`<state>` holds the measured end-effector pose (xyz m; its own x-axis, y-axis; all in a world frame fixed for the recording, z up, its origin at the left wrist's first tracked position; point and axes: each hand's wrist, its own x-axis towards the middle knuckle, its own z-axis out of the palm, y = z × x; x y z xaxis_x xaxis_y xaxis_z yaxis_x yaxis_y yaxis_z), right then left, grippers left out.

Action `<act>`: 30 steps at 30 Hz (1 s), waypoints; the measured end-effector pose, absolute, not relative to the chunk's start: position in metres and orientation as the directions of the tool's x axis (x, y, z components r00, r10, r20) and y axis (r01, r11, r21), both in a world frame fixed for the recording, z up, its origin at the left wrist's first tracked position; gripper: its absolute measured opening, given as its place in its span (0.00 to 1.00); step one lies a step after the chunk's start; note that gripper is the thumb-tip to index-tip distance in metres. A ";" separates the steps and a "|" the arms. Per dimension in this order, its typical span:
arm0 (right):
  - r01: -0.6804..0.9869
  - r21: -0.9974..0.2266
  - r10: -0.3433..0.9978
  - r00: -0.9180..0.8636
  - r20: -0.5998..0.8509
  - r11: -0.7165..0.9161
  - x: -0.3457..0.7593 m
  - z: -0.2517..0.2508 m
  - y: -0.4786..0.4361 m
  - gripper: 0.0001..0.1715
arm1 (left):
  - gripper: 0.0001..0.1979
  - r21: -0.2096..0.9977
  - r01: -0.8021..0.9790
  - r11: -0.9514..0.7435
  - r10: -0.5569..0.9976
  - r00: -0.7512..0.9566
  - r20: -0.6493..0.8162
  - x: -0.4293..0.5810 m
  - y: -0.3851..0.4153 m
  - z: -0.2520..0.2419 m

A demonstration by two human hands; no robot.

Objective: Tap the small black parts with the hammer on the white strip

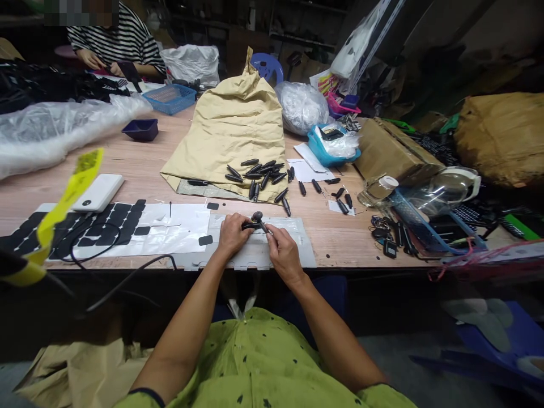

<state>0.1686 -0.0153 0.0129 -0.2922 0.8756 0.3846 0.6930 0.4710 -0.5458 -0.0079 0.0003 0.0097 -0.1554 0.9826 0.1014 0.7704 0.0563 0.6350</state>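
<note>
At the table's front edge, my left hand [233, 233] is closed on a small black part [250, 225] just above a grey sheet [300, 241]. Close on its right, my right hand [284, 249] grips a dark tool with a rounded head [257, 217], whose head is by the black part. Behind my hands, several black cylindrical pieces [266, 180] lie on a tan cloth bag [238, 122]. To the left, a white sheet [170, 229] carries rows of black stickers [123, 222].
A white box [100, 192] and a yellow strip [70, 198] are at left, with a black cable. At right are a blue basket [334, 144], a carton [395, 150] and a glass jug [450, 187]. Across the table sits a person in a striped top [136, 39].
</note>
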 end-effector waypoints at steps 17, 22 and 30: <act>0.959 -0.163 0.921 -0.162 0.355 0.232 0.195 0.001 0.007 0.16 | 0.08 0.771 0.637 0.015 0.977 -0.173 0.124 -0.015 -0.001 0.015; 0.958 -0.154 0.921 -0.178 0.347 0.243 0.191 -0.002 0.007 0.16 | 0.17 0.930 0.366 -0.022 0.975 -0.198 0.101 -0.015 -0.062 0.020; 0.961 -0.156 0.926 -0.164 0.340 0.227 0.186 -0.001 0.007 0.16 | 0.16 0.811 0.486 0.326 0.942 -0.099 -0.320 0.000 -0.145 -0.057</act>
